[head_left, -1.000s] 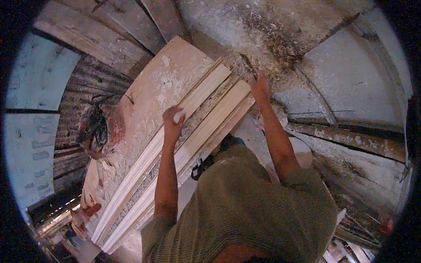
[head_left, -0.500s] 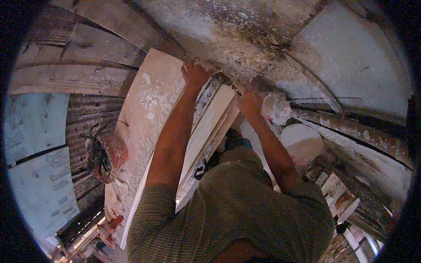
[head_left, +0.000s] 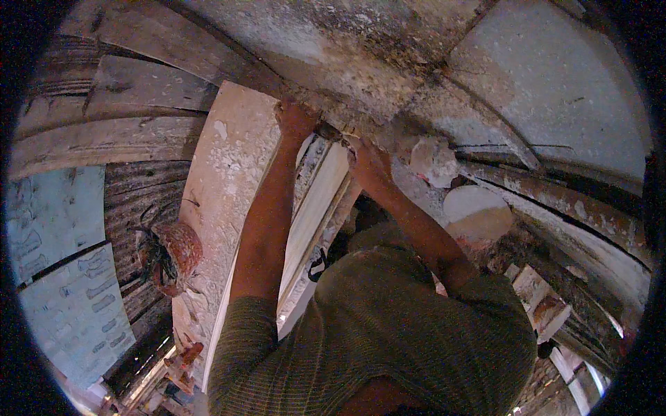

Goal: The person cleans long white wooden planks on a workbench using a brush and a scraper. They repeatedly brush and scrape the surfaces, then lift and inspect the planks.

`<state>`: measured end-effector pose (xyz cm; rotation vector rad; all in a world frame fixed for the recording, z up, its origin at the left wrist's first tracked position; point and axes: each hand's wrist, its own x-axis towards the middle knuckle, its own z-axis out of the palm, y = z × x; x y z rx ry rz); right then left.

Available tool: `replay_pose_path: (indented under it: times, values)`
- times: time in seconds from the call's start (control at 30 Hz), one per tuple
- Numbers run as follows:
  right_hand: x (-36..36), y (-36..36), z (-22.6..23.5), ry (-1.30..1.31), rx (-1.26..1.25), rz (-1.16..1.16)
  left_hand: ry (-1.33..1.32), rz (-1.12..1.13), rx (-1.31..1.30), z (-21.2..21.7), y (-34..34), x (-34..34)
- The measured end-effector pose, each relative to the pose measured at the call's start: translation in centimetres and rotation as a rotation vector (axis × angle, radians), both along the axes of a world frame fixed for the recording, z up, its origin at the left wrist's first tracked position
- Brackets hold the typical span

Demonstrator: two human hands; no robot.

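Note:
A wide, pale wooden board (head_left: 229, 145) with white flaky patches leans on my left. At its far right corner my left hand (head_left: 298, 119) is closed, its fingers bent over the edge and partly lost in shadow. Several narrower planks stand beside this board; a pale plank (head_left: 316, 197) is the brightest of them. My right hand (head_left: 371, 165) grips the far end of these planks, fingers curled over the top. Both my arms reach forward, the left one crossing in front of the wide board's right edge.
A stained, dusty wall (head_left: 388, 62) stands close beyond my hands. A reddish pot-like container (head_left: 179, 249) holding dark wiry stuff is against the board's left side. On the right are a round pale piece (head_left: 479, 208), long beams (head_left: 555, 201) and wood offcuts (head_left: 544, 305).
My right hand has moved left, closer to my left hand, onto the far end of the planks. The left hand stays at the board's corner; the whole view has shifted slightly.

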<state>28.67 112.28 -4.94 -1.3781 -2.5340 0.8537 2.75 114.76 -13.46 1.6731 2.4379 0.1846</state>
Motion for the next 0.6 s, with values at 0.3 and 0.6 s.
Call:
replay_pose_path:
  times: [0.3, 0.6]
  values:
    - [-2.8, -1.1, -6.4, 0.276, -0.066, -0.147, 0.029, 0.062, 0.193, -1.5, -0.6, -1.1]
    - [-5.3, -1.3, -12.9, 0.128, 0.316, -0.058, -0.698, 0.187, 0.242, 1.1, 1.8, -2.2]
